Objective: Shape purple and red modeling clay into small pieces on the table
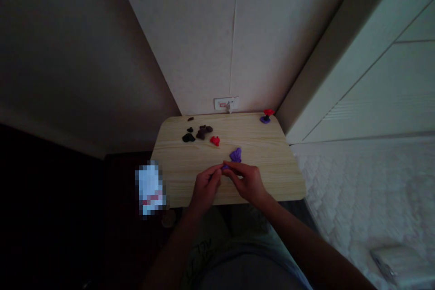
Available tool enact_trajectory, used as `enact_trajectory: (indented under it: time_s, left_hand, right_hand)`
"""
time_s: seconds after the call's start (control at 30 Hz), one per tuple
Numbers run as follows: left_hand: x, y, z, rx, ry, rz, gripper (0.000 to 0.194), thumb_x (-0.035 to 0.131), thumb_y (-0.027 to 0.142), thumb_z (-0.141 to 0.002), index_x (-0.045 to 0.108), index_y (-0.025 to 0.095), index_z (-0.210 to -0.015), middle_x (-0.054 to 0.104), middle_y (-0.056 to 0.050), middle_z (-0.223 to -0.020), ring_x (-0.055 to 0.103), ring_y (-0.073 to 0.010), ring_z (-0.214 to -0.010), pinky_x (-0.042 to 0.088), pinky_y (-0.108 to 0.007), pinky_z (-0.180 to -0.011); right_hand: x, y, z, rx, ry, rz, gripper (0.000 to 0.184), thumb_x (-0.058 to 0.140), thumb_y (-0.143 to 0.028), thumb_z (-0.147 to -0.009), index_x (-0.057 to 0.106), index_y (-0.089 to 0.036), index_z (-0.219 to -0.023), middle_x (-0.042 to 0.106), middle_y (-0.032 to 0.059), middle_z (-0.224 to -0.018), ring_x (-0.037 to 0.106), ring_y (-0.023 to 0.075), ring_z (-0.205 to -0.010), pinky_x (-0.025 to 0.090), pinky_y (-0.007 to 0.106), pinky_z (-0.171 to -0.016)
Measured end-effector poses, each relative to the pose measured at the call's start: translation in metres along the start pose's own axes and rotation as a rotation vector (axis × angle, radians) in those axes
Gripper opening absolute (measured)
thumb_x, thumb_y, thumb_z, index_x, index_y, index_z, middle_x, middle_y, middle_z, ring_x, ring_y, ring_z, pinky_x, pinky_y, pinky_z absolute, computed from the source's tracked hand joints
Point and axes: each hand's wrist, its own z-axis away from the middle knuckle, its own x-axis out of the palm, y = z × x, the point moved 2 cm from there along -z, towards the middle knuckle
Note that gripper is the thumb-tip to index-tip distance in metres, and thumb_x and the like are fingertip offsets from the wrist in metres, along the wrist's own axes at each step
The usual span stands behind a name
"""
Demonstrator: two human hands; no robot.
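- Left hand point(206, 186): fingertips pinched on a small purple piece point(225, 167).
- Right hand point(250, 182): thumb and fingers closed on the same piece, which sits between the two hands.
- Just beyond the right hand's fingers, a larger purple lump point(236, 155) lies on the surface point(272, 172).
- Ahead of the left hand: a red lump point(215, 141), with brown lumps point(202, 133) farther off.
- Well beyond the right hand stands a red-topped figure point(267, 117) with a purple base.
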Motion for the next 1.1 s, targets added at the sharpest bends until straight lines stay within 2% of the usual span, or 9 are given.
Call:
enact_trajectory:
  time_s: [0.2, 0.33, 0.47, 0.57, 0.67, 0.77, 0.83, 0.93, 1.1]
  left_hand:
    - [-0.003, 0.0, -0.002, -0.023, 0.052, -0.024, 0.041, 0.077, 0.05, -0.08, 0.078, 0.015, -0.1, 0.045, 0.006, -0.048, 0.033, -0.0085, -0.044, 0.023, -0.023, -0.043]
    - [0.0, -0.005, -0.006, -0.075, 0.043, 0.084, 0.036, 0.074, 0.05, -0.081, 0.074, 0.016, -0.091, 0.039, 0.009, -0.048, 0.028, -0.0073, -0.044, 0.02, -0.022, -0.043]
    - [0.003, -0.008, -0.013, -0.004, 0.079, -0.017, 0.033, 0.074, 0.049, -0.081, 0.073, 0.017, -0.082, 0.045, 0.006, -0.05, 0.036, -0.0096, -0.047, 0.024, -0.024, -0.046]
    - [0.002, -0.011, -0.019, 0.003, 0.1, -0.01, 0.035, 0.075, 0.051, -0.08, 0.071, 0.017, -0.073, 0.045, 0.005, -0.049, 0.037, -0.0097, -0.048, 0.025, -0.024, -0.047]
    - [0.002, -0.017, -0.021, -0.033, 0.095, 0.056, 0.043, 0.075, 0.057, -0.079, 0.066, 0.016, -0.069, 0.042, 0.007, -0.049, 0.034, -0.0078, -0.046, 0.024, -0.023, -0.046]
    - [0.004, -0.02, -0.018, -0.108, 0.048, 0.164, 0.048, 0.078, 0.061, -0.074, 0.063, 0.016, -0.071, 0.039, 0.008, -0.051, 0.031, -0.006, -0.045, 0.022, -0.021, -0.043]
    - [0.006, -0.02, -0.015, -0.164, 0.015, 0.242, 0.05, 0.082, 0.061, -0.07, 0.064, 0.015, -0.074, 0.039, 0.008, -0.054, 0.03, -0.0048, -0.046, 0.021, -0.02, -0.043]
    - [0.007, -0.017, -0.012, -0.239, -0.012, 0.347, 0.051, 0.088, 0.057, -0.064, 0.064, 0.014, -0.075, 0.04, 0.008, -0.057, 0.03, -0.0034, -0.047, 0.02, -0.018, -0.042]
    - [0.004, -0.016, -0.009, -0.335, -0.011, 0.503, 0.052, 0.095, 0.049, -0.058, 0.06, 0.014, -0.075, 0.037, 0.01, -0.058, 0.028, -0.0016, -0.047, 0.02, -0.015, -0.04]
  right_hand:
    - [0.004, -0.001, 0.005, -0.08, -0.054, 0.124, 0.026, 0.063, -0.023, -0.096, 0.077, -0.021, -0.117, 0.082, 0.0102, -0.109, 0.081, 0.0246, -0.094, 0.066, 0.035, -0.086]
    - [0.004, 0.001, 0.002, 0.005, -0.09, 0.052, 0.019, 0.068, -0.025, -0.092, 0.079, -0.021, -0.108, 0.084, 0.0078, -0.097, 0.081, 0.0215, -0.082, 0.066, 0.031, -0.078]
    - [0.004, 0.004, -0.001, 0.07, -0.067, 0.022, 0.014, 0.073, -0.026, -0.088, 0.08, -0.02, -0.099, 0.083, 0.0072, -0.088, 0.079, 0.0212, -0.076, 0.064, 0.032, -0.074]
    - [0.003, 0.008, -0.003, 0.076, -0.076, 0.001, 0.02, 0.072, -0.033, -0.09, 0.08, -0.02, -0.102, 0.083, 0.0078, -0.09, 0.078, 0.0207, -0.075, 0.063, 0.032, -0.074]
    - [0.002, 0.016, -0.006, 0.134, -0.187, -0.117, 0.029, 0.068, -0.041, -0.093, 0.08, -0.02, -0.109, 0.082, 0.0063, -0.089, 0.075, 0.0178, -0.072, 0.061, 0.028, -0.067]
    - [-0.002, 0.021, -0.011, 0.181, -0.268, -0.208, 0.033, 0.069, -0.046, -0.092, 0.08, -0.018, -0.106, 0.077, 0.0036, -0.081, 0.067, 0.0144, -0.067, 0.055, 0.025, -0.062]
    - [-0.005, 0.02, -0.014, 0.122, -0.283, -0.15, 0.033, 0.07, -0.048, -0.091, 0.081, -0.019, -0.101, 0.072, 0.0025, -0.079, 0.063, 0.0137, -0.067, 0.051, 0.024, -0.061]
    - [-0.004, 0.011, -0.015, -0.049, -0.311, 0.03, 0.029, 0.062, -0.042, -0.098, 0.079, -0.019, -0.102, 0.069, 0.0031, -0.076, 0.061, 0.0151, -0.069, 0.051, 0.026, -0.066]
    - [0.005, 0.003, -0.009, -0.282, -0.212, 0.182, 0.028, 0.047, -0.027, -0.104, 0.074, -0.019, -0.105, 0.073, 0.0084, -0.084, 0.065, 0.0196, -0.078, 0.055, 0.032, -0.073]
